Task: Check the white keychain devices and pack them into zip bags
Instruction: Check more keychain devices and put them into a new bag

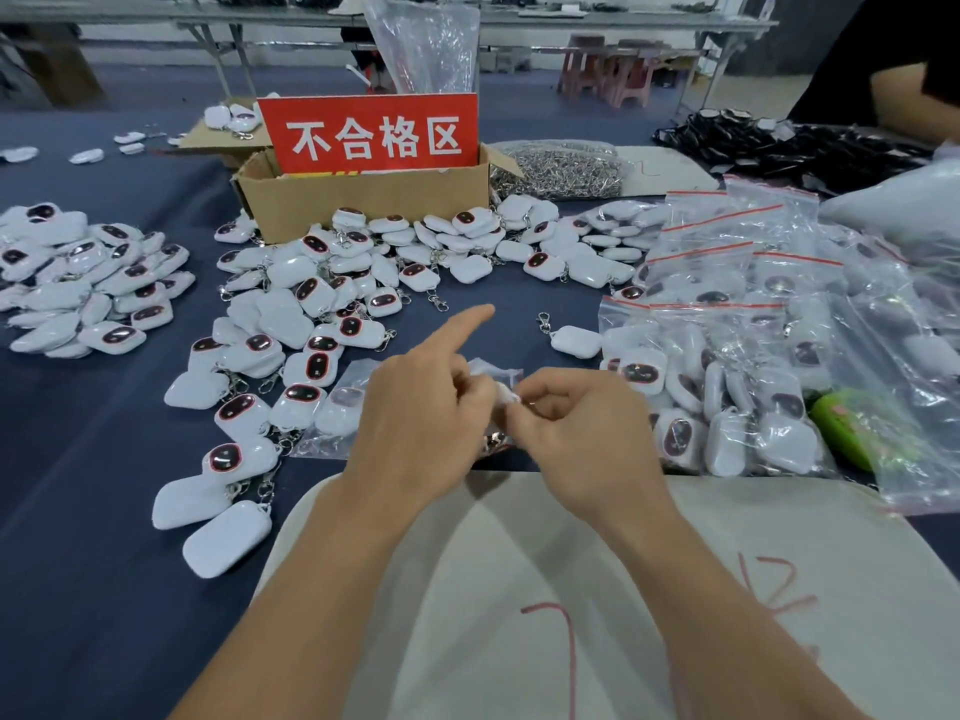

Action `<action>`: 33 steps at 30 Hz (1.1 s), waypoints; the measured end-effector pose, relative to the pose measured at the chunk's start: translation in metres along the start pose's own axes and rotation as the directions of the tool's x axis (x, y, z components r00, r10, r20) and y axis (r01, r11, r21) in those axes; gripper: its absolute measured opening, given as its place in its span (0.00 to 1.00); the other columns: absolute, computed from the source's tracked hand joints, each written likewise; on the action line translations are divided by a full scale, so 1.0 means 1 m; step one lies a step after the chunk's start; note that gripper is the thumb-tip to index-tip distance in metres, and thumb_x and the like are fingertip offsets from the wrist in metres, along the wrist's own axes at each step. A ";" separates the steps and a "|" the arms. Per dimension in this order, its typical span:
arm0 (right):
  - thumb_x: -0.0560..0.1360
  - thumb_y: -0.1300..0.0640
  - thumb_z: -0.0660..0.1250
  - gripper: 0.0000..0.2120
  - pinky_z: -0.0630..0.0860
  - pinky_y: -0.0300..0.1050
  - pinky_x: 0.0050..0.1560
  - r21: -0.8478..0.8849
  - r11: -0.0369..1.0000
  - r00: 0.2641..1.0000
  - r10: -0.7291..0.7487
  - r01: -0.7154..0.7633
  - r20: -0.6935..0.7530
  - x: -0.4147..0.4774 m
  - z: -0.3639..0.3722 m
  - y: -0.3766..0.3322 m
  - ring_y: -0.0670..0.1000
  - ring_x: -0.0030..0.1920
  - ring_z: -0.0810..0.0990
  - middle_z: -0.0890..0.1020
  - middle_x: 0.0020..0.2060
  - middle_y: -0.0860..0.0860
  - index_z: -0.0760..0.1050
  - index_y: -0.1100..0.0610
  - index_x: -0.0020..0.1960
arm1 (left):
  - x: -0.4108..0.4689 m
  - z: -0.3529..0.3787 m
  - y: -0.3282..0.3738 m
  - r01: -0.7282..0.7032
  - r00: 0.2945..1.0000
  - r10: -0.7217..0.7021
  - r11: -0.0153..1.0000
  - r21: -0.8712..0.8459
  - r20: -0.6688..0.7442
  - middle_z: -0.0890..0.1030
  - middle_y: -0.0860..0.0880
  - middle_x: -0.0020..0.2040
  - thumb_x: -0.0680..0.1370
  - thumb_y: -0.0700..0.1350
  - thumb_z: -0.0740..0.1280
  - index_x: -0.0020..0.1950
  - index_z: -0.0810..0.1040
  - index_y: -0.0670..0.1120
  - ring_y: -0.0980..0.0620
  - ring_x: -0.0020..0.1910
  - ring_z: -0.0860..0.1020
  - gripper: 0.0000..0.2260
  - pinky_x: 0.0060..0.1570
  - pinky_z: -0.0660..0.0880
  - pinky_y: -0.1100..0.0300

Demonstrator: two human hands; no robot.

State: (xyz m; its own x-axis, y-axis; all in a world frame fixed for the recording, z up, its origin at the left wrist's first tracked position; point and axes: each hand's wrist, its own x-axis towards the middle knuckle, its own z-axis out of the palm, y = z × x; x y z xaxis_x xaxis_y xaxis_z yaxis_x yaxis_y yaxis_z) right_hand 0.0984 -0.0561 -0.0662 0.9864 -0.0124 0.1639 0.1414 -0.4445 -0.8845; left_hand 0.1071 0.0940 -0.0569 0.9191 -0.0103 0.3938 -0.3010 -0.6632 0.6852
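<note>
- The little clear zip bag [493,370] is right in the middle of the frame, squeezed between both hands, just above the near edge of the bench [78,511].
- A white device [505,393] pokes out at the spot where the two grips meet. Some metal clasp [493,440] hangs just below, in the gap between the hands.
- The left hand [421,407] has its grip clamped on the bag's left side. The index finger [467,319] isn't part of it and sticks out straight toward upper right.
- The right hand [582,433] has its fingers curled in, pinching the bag's right edge with the fingertips.
- Both forearms come up from the bottom of the frame over a cream sheet [519,563] with red marks on it.
- Hard to see: the hands cover most of the bag, so I can't tell if the zip is closed or how far in the device sits. The left thumb is hidden too.
- Another bagged device [332,413] lies flat just left of the left hand.
- Loose devices [311,314] are heaped centre-left.
- Packed bags [727,356] are stacked on the right.
- A cardboard box [363,205] with a red sign [374,132] stands upper centre.
- Someone else's arm [909,90] is cut off at the upper right.
</note>
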 end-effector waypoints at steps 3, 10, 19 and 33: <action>0.73 0.56 0.69 0.12 0.68 0.46 0.31 -0.017 1.000 0.996 -0.020 0.022 0.082 0.005 0.018 -0.004 0.50 0.29 0.71 0.78 0.25 0.47 0.78 0.47 0.32 | -0.001 0.000 0.004 -0.072 0.996 0.070 0.997 -0.035 -0.054 0.75 0.56 0.30 0.73 0.43 0.60 0.72 0.75 0.58 0.55 0.32 0.73 0.27 0.36 0.68 0.66; 0.73 0.59 0.63 0.10 0.71 0.47 0.37 -0.336 0.922 0.956 -0.097 0.191 0.278 0.012 0.022 -0.012 0.54 0.42 0.81 0.85 0.39 0.47 0.81 0.49 0.46 | 0.001 0.007 -0.004 0.007 0.989 -0.027 0.991 -0.135 -0.148 0.71 0.52 0.27 0.74 0.42 0.60 0.70 0.78 0.59 0.54 0.30 0.70 0.26 0.34 0.68 0.64; 0.72 0.58 0.67 0.14 0.59 0.53 0.71 -0.873 0.450 0.981 -0.134 0.188 0.142 0.075 -0.026 -0.005 0.56 0.62 0.75 0.84 0.50 0.51 0.79 0.49 0.57 | -0.003 0.014 -0.004 0.006 0.995 -0.004 1.000 -0.021 0.096 0.80 0.62 0.35 0.73 0.48 0.60 0.61 0.78 0.62 0.60 0.35 0.76 0.19 0.39 0.71 0.69; 0.73 0.65 0.69 0.11 0.79 0.46 0.54 -0.102 0.993 0.993 -0.064 0.054 -0.095 0.053 -0.005 0.001 0.47 0.47 0.84 0.86 0.43 0.44 0.83 0.50 0.47 | -0.004 0.023 0.001 0.023 0.997 -0.033 0.991 0.130 0.074 0.82 0.54 0.35 0.76 0.50 0.59 0.51 0.85 0.58 0.51 0.41 0.79 0.15 0.41 0.73 0.54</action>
State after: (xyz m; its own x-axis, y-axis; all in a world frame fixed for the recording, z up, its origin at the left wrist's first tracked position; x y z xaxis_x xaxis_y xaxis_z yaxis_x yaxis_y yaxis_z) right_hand 0.1501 -0.0615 -0.0562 0.9629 -0.0691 0.2609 0.1853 -0.5335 -0.8252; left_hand 0.1085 0.0758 -0.0720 0.9448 -0.0437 0.3246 -0.2441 -0.7547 0.6090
